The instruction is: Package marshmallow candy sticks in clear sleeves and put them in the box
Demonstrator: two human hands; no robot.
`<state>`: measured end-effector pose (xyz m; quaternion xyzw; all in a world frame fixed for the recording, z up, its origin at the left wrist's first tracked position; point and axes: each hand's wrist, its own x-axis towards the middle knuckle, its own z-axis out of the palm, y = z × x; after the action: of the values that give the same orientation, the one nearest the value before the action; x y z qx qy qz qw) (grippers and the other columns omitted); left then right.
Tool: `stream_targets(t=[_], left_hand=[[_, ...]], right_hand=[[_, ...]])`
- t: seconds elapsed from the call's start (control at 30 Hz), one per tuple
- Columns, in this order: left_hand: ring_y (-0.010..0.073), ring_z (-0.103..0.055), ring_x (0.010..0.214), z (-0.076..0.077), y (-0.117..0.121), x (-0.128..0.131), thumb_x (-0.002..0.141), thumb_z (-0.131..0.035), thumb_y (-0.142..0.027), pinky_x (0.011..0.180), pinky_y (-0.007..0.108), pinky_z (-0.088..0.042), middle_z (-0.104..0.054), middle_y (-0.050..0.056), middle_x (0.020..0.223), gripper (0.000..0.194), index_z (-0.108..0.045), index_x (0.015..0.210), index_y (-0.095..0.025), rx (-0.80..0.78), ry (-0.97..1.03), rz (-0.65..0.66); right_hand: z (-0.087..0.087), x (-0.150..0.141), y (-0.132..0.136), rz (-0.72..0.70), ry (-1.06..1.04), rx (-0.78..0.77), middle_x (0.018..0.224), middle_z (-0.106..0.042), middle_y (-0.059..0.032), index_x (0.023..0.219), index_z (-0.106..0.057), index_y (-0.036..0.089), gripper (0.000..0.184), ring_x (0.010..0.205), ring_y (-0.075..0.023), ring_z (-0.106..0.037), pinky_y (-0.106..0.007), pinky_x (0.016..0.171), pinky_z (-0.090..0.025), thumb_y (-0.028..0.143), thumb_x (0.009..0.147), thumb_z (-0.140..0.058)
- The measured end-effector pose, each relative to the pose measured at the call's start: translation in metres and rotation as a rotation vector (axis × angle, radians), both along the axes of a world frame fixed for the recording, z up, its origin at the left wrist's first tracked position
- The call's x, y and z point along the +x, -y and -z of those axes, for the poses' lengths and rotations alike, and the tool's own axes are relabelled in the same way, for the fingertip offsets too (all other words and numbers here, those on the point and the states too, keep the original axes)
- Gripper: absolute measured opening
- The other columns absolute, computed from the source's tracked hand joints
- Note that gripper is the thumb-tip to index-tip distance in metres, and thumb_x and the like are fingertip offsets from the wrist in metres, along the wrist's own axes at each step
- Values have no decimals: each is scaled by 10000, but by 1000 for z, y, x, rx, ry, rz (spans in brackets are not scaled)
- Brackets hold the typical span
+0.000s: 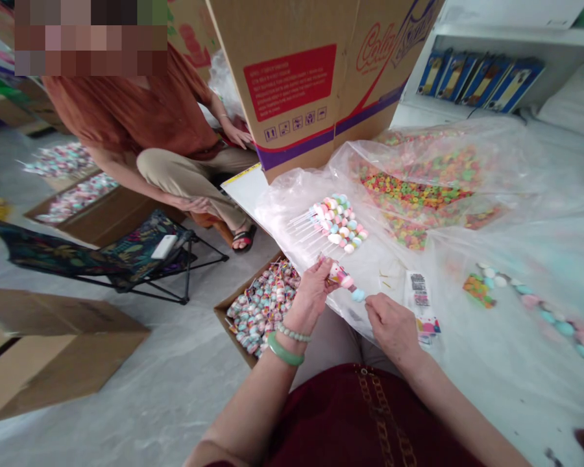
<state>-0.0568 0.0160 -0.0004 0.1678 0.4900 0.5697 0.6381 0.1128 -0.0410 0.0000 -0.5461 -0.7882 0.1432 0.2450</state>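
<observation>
My left hand (315,284) is closed round a marshmallow skewer (344,280), with pink and pale blue pieces and what looks like a printed wrapper near the fingers. At its pale blue end, my right hand (392,324) is closed in a pinch; what lies between those fingertips is hidden. Just beyond my hands, several marshmallow skewers (340,224) lie side by side on the table, white sticks pointing left. To the right of the held skewer are thin yellowish strips (385,280) and printed wrappers (427,324) by a label with a dark code (418,290).
Left of my knees stands an open box of wrapped sweets (260,308). A tall carton (311,84) rises at the table's far edge. Plastic bags of coloured candy rings (418,188) lie behind. Another person (141,123) sits across, beside a folding chair (126,259).
</observation>
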Motion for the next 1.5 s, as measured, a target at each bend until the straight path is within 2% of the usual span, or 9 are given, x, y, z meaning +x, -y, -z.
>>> stream_targets(t=[0.13, 0.27, 0.4, 0.53, 0.77, 1.03, 1.2, 1.37, 1.5], left_hand=[[141, -608, 594, 6, -3, -1, 611, -763, -319, 564, 278, -521, -609, 0, 667, 303, -600, 791, -137, -5, 57, -50], [158, -623, 621, 3, -2, 4, 651, -738, -363, 553, 275, -513, -622, 16, 688, 317, -598, 827, -139, 45, 51, -6], [159, -626, 610, 0, -3, 5, 664, -726, -404, 521, 261, -499, -620, 15, 701, 338, -598, 832, -140, 72, 68, 36], [165, -637, 635, 0, -3, 4, 667, -729, -398, 547, 277, -508, -630, 14, 745, 336, -599, 849, -147, 93, 129, 35], [173, -647, 653, 2, 7, 15, 656, -743, -380, 655, 289, -509, -637, 39, 696, 342, -613, 824, -112, 7, 77, 155], [159, -632, 643, 6, 10, 21, 671, -712, -442, 642, 272, -490, -630, 32, 669, 344, -611, 763, -127, -9, 71, 189], [113, -573, 579, 13, 12, 28, 660, -722, -417, 590, 234, -465, -615, 19, 640, 315, -614, 701, -124, -22, 42, 163], [117, -563, 576, 21, 15, 27, 666, -720, -396, 585, 251, -483, -608, 18, 638, 291, -612, 700, -128, -120, 129, 139], [120, -566, 587, 21, 16, 29, 657, -725, -401, 605, 272, -493, -619, 20, 672, 299, -620, 733, -132, -146, 141, 114]], right_hand=[[1, -3, 6, -57, 171, 176, 634, -539, -24, 690, -573, 189, 275, 619, -151, -494, -274, 596, -288, 154, 892, -389], [1, -4, 3, -56, 73, 42, 671, -566, -27, 733, -581, 190, 260, 634, -142, -508, -258, 595, -301, 179, 894, -377], [-1, -5, -3, 14, -393, -376, 625, -546, 1, 713, -592, 190, 204, 606, -133, -496, -241, 562, -320, 281, 831, -452], [-3, -7, -8, 119, -1016, -973, 484, -409, 64, 703, -585, 165, 181, 408, -62, -278, -210, 408, -170, 346, 705, -596], [-3, -10, -15, 86, -1409, -1370, 449, -311, 105, 675, -537, 164, 203, 390, -30, -162, -191, 390, -88, 277, 611, -693], [6, -19, -20, 309, -1025, -816, 459, -418, 69, 626, -558, 168, 183, 427, -70, -291, -224, 424, -175, 338, 635, -625], [3, -21, -20, 261, -692, -590, 519, -473, 47, 655, -588, 185, 205, 521, -120, -425, -246, 531, -325, 354, 745, -516], [4, -17, -8, 236, -312, -295, 717, -623, -2, 995, -631, 223, 266, 658, -171, -550, -275, 643, -390, 336, 846, -442], [12, -14, -3, 72, -146, -108, 863, -661, -71, 1157, -604, 216, 349, 797, -191, -600, -271, 725, -417, 250, 900, -371]])
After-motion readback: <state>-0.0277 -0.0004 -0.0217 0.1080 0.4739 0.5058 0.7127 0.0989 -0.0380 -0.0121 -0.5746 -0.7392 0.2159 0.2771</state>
